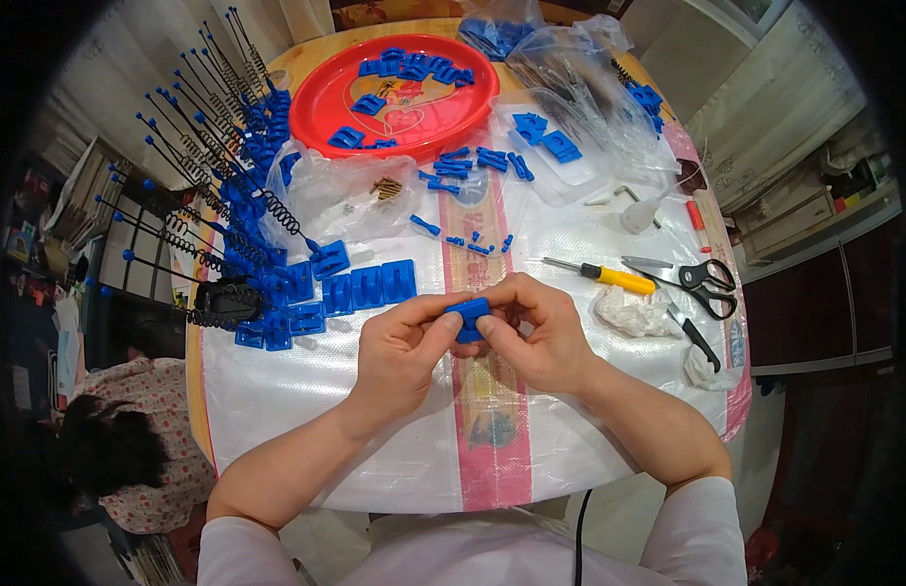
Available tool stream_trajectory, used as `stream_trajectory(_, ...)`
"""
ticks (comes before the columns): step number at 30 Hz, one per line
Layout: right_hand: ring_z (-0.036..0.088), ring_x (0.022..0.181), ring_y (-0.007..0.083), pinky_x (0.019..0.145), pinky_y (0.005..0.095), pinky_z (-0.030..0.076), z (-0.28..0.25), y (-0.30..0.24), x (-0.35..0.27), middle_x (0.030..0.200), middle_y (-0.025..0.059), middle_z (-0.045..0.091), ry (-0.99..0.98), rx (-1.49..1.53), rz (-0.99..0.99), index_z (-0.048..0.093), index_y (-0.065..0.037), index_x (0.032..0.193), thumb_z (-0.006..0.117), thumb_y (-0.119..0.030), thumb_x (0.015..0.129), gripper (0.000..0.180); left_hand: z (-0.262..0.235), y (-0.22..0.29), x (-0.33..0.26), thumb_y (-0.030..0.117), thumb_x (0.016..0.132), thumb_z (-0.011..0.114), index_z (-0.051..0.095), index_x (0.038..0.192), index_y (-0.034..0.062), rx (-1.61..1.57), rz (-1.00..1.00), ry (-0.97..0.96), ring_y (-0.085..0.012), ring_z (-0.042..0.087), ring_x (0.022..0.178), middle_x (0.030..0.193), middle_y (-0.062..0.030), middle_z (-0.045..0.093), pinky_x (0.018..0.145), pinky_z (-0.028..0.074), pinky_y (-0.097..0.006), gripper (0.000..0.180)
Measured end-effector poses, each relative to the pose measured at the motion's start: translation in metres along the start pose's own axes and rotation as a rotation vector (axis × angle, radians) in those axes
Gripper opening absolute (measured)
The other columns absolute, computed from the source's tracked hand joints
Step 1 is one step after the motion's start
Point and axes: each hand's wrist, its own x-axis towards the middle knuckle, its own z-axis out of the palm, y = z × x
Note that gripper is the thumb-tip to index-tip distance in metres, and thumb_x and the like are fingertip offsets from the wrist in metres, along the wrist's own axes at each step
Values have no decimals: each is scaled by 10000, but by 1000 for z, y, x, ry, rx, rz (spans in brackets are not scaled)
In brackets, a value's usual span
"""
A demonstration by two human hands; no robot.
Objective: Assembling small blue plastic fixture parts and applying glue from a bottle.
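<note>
Between both hands, over the middle of the table, is a small blue plastic part (468, 317). My left hand (404, 347) pinches its left side, thumb on top. My right hand (541, 337) grips its right side, also with the thumb pressed on it. The fingers hide its underside. Just left of my left hand stands a row of blue plastic blocks (370, 285). Beyond the hands lie tiny blue pieces (477, 244) and short blue rods (455, 164).
Blue bases with black springs (233, 186) crowd the left edge. A red basin (307, 107) holds blue parts; a plastic bag (350, 205) holds brass-coloured screws (386, 188). At right lie a yellow screwdriver (619, 278), black-handled scissors (707, 285) and a knife (697, 337). Someone sits at lower left (145, 420).
</note>
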Motion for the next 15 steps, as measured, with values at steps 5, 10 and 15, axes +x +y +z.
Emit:
stream_trajectory(5, 709, 777, 124, 660, 243, 563, 3, -2, 0, 867, 72, 669, 24, 49, -3, 589, 38, 1036, 581, 22, 911, 126, -2, -2, 1, 15, 981, 529, 612, 1214, -49, 21, 20, -10, -155, 661, 959, 1092, -119, 673, 852, 560, -287, 255)
stream_trajectory(10, 705, 822, 130, 687, 247, 566, 5, -2, 3, 908, 70, 651, 72, -55, -108, 591, 17, 1060, 600, 20, 910, 150, -5, -8, 2, -30, 982, 501, 577, 1257, -38, 85, 147, -38, -168, 637, 1046, 1190, -121, 615, 885, 566, -288, 286)
stream_trajectory(15, 689, 787, 128, 672, 250, 553, 7, 4, 2, 903, 82, 642, 117, -46, -82, 574, -1, 1084, 623, 19, 897, 195, -4, -9, 4, -67, 967, 492, 570, 1264, -37, 77, 228, -57, -174, 614, 1081, 1229, -117, 573, 903, 544, -290, 308)
